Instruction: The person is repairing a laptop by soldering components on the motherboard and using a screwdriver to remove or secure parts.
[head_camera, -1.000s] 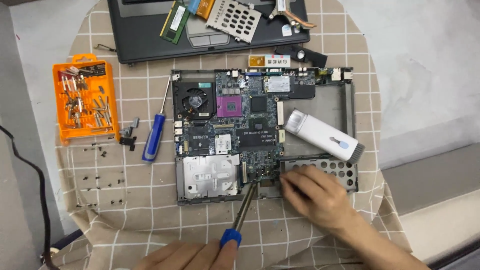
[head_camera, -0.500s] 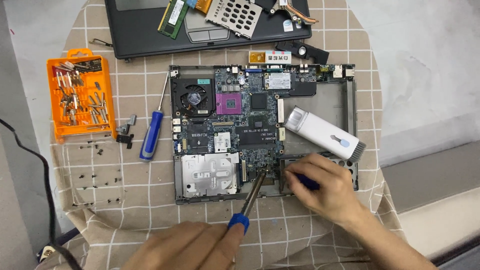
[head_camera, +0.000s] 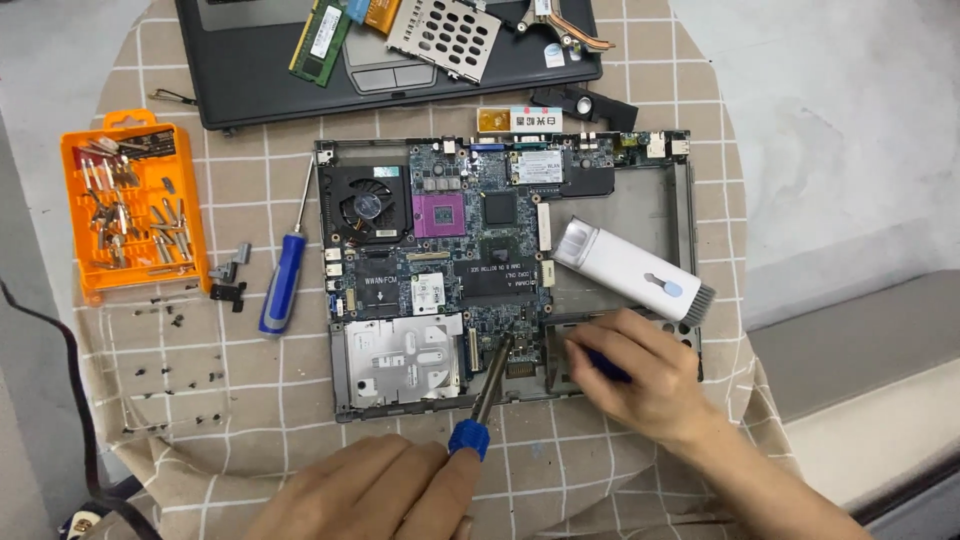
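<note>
An opened laptop base (head_camera: 640, 205) with its bare motherboard (head_camera: 470, 240) lies on a checked cloth. My left hand (head_camera: 370, 490) is at the bottom edge, its fingers closed on the blue handle of a screwdriver (head_camera: 492, 385). The tip rests on the board's lower middle, beside the silver drive bay (head_camera: 400, 355). My right hand (head_camera: 640, 380) lies on the base's lower right corner, with a small dark blue object (head_camera: 608, 368) under its fingers. What that object is I cannot tell.
A white cleaning brush (head_camera: 630, 270) lies across the base's right side. A second blue screwdriver (head_camera: 283, 280), an orange bit case (head_camera: 130, 210) and several loose screws (head_camera: 160, 370) are on the left. A dark laptop cover (head_camera: 260, 70) with removed parts lies behind.
My left hand has come further up into view along the screwdriver handle. A dark blue object now shows under my right hand's fingers. The screwdriver tip stays at the same spot.
</note>
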